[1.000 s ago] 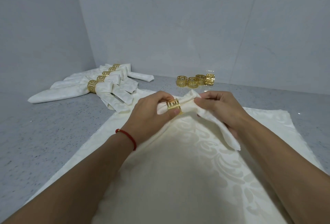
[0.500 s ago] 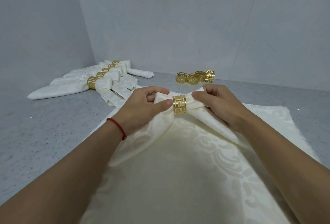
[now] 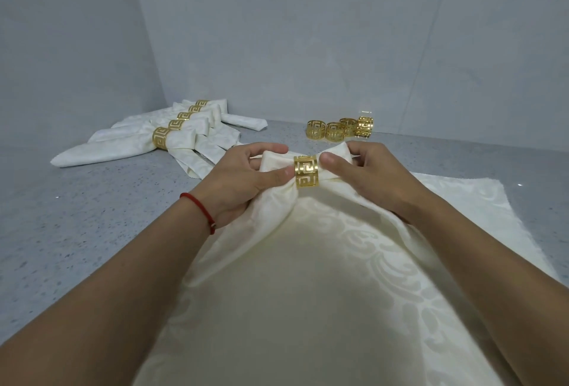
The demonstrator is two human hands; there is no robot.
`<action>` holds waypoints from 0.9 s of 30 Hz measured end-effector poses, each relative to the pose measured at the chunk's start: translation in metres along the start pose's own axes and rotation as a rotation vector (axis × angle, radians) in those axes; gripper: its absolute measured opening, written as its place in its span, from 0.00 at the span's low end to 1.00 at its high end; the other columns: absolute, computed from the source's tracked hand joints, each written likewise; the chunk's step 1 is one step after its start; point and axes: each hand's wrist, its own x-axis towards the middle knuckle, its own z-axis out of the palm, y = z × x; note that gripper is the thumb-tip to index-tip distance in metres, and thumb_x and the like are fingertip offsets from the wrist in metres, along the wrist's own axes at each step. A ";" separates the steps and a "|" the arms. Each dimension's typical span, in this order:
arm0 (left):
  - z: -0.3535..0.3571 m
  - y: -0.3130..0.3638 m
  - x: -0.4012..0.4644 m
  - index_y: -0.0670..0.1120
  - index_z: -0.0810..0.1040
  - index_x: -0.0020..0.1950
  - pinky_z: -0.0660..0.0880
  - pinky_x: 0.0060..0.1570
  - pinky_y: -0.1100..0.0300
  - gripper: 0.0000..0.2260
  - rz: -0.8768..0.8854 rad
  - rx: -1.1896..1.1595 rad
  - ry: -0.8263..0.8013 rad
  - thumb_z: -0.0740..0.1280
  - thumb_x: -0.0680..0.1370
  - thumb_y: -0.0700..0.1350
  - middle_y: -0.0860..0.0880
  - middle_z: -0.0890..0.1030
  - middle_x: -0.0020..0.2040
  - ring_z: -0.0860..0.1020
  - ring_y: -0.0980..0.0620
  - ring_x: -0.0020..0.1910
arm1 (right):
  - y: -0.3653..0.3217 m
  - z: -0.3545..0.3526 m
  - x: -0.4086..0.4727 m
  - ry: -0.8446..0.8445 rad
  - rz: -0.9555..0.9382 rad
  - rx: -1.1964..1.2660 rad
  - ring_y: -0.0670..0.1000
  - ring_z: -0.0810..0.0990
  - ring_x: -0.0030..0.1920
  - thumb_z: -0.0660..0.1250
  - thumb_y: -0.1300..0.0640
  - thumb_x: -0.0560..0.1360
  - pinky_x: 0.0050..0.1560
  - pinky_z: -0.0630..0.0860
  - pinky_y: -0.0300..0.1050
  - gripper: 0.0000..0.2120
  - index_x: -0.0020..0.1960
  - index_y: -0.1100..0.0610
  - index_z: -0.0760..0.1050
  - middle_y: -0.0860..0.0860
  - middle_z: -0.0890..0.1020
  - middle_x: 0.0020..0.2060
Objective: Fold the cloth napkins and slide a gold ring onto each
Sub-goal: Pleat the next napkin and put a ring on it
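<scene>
A cream patterned napkin (image 3: 308, 256) is lifted at its far end, bunched through a gold ring (image 3: 305, 171) with a key pattern. My left hand (image 3: 246, 179) pinches the cloth just left of the ring, thumb touching the ring's edge. On the ring's right side, my right hand (image 3: 366, 176) grips the cloth, thumb against the ring. The napkin's near part drapes down between my forearms. Several loose gold rings (image 3: 340, 128) stand in a row at the back.
Several folded napkins with gold rings (image 3: 160, 136) lie fanned at the back left on the grey speckled counter (image 3: 77, 231). Another flat cream napkin (image 3: 480, 200) lies under the held one. Grey walls close the back and left.
The ring has turned to face me and slid further onto the bunched cloth. Both hands have shifted to grip the napkin on either side of it.
</scene>
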 end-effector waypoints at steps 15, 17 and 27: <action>-0.094 0.067 -0.013 0.47 0.78 0.63 0.79 0.58 0.56 0.25 -0.263 0.463 -0.065 0.80 0.69 0.37 0.43 0.83 0.51 0.83 0.50 0.48 | -0.057 0.069 0.036 -0.004 0.022 -0.173 0.47 0.72 0.27 0.68 0.36 0.77 0.29 0.68 0.40 0.28 0.41 0.63 0.76 0.50 0.75 0.29; -0.127 0.073 -0.015 0.45 0.78 0.62 0.77 0.63 0.53 0.24 -0.314 0.502 0.001 0.80 0.68 0.35 0.39 0.82 0.59 0.83 0.45 0.56 | -0.070 0.100 0.044 -0.065 0.071 -0.133 0.51 0.74 0.33 0.68 0.36 0.77 0.37 0.70 0.46 0.28 0.39 0.63 0.75 0.52 0.75 0.32; -0.255 0.065 0.005 0.48 0.86 0.49 0.81 0.48 0.54 0.10 -0.234 0.981 0.306 0.78 0.68 0.42 0.47 0.86 0.45 0.83 0.46 0.45 | -0.110 0.239 0.100 -0.052 0.136 -0.164 0.51 0.70 0.35 0.66 0.47 0.79 0.35 0.63 0.46 0.20 0.34 0.53 0.63 0.48 0.69 0.30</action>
